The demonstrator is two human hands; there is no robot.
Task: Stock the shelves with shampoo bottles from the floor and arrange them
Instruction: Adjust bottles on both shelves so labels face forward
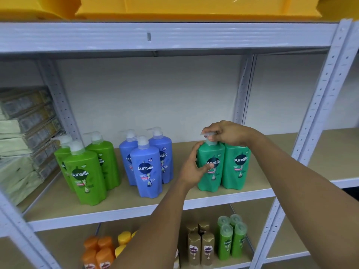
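Two teal pump bottles stand side by side on the middle shelf (120, 200). My left hand (191, 167) grips the body of the left teal bottle (210, 177), fingers curled round its left side and thumb across the label. My right hand (223, 133) pinches that bottle's clear pump head from above. The right teal bottle (238, 167) touches it, its pump hidden behind my right wrist. Three blue pump bottles (146, 171) stand mid-shelf and three light green pump bottles (85, 175) to their left.
The lower shelf holds orange bottles (99, 253), yellow-capped bottles (123, 241), gold bottles (201, 247) and small green bottles (231, 237). Stacked packets (21, 144) fill the bay at left. Yellow bins (174, 8) sit on top. A white upright (320, 105) bounds the bay at right.
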